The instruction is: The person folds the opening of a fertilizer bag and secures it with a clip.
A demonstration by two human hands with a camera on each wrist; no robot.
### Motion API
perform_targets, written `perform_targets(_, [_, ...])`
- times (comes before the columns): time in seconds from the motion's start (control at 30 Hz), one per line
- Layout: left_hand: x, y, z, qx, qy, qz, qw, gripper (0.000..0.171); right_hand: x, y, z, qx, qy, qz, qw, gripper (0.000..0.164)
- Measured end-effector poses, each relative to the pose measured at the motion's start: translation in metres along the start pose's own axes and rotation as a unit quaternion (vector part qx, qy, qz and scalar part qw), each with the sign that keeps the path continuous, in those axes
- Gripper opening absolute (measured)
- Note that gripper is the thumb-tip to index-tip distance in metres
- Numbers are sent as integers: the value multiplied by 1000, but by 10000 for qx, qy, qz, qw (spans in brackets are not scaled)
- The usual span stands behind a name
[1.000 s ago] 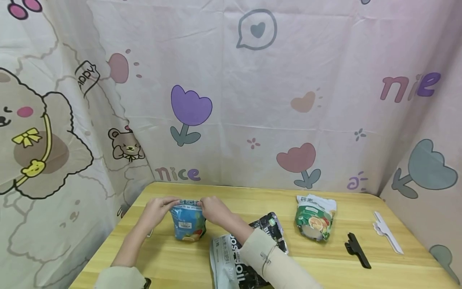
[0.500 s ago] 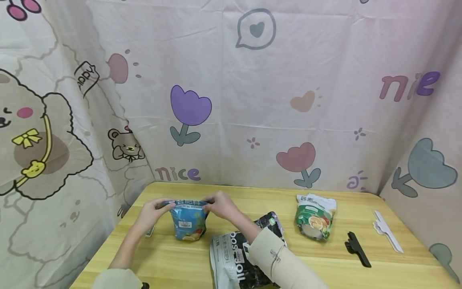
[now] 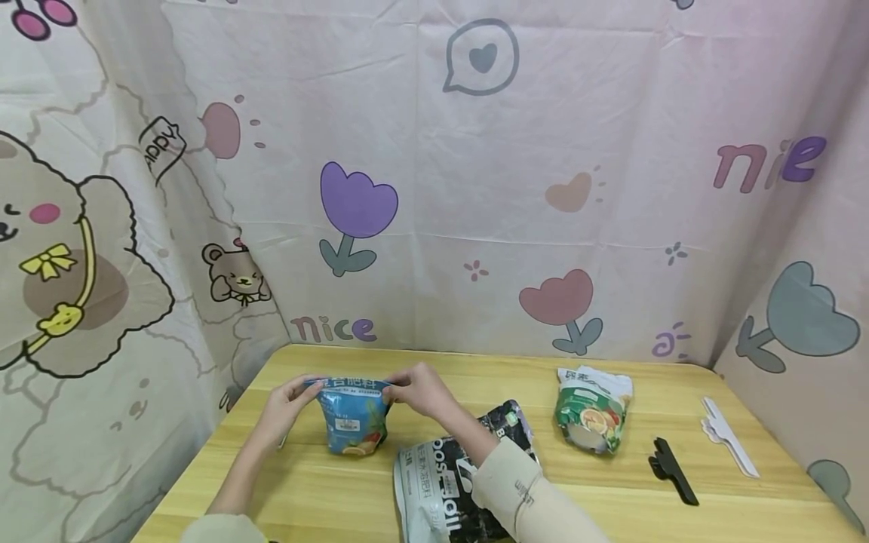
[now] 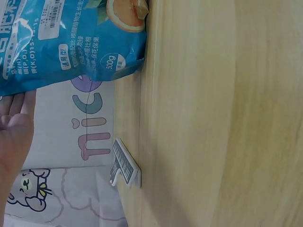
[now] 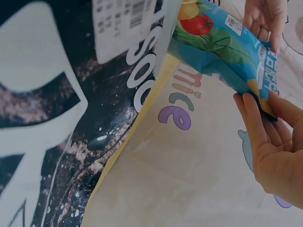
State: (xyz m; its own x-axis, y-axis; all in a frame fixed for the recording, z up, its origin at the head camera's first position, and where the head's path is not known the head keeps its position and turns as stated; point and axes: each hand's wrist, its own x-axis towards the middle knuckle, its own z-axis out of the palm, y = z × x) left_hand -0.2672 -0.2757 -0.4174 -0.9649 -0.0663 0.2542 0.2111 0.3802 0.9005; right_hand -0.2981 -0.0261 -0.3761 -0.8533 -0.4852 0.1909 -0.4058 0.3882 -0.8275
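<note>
A blue bag of fertilizer (image 3: 354, 424) with fruit printed on its front stands upright on the wooden table, left of the middle. At its upper left corner my left hand (image 3: 284, 407) pinches the edge between thumb and fingers. The opposite top corner is pinched by my right hand (image 3: 422, 389). Between the two hands the top edge is drawn out flat. In the right wrist view, the thumb and fingers of my right hand (image 5: 279, 146) lie on either side of the bag's corner. The left wrist view shows "500g" on the bag (image 4: 85, 42).
A black and silver bag (image 3: 424, 483) lies under my right forearm. Farther right stands a green and white bag (image 3: 594, 415), near a black bag clip (image 3: 672, 471) and a white bag clip (image 3: 729, 437). A small white and grey object (image 4: 125, 163) sits left of the blue bag.
My hands have moved apart, the right one rightward, and the blue bag's top edge is stretched wider with its printed lettering showing more. The other bags and the clips stay put.
</note>
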Motion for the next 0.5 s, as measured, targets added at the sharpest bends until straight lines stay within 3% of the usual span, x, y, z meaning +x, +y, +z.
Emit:
perform_targets(0.13, [0, -1, 2, -116, 110, 111, 9998, 40, -1, 0, 1, 18, 67, 59, 10000, 15])
perform_targets(0.2, [4, -10, 3, -179, 194, 169, 9995, 41, 0, 1, 1, 87, 77, 79, 9999, 16])
perform_targets(0.43, [45, -105, 5, 142, 715, 221, 9971, 36, 0, 2, 1, 642, 108, 249, 9976, 16])
perform_targets(0.5, [51, -120, 5, 183, 800, 174, 9965, 38, 0, 2, 1, 783, 135, 306, 9964, 16])
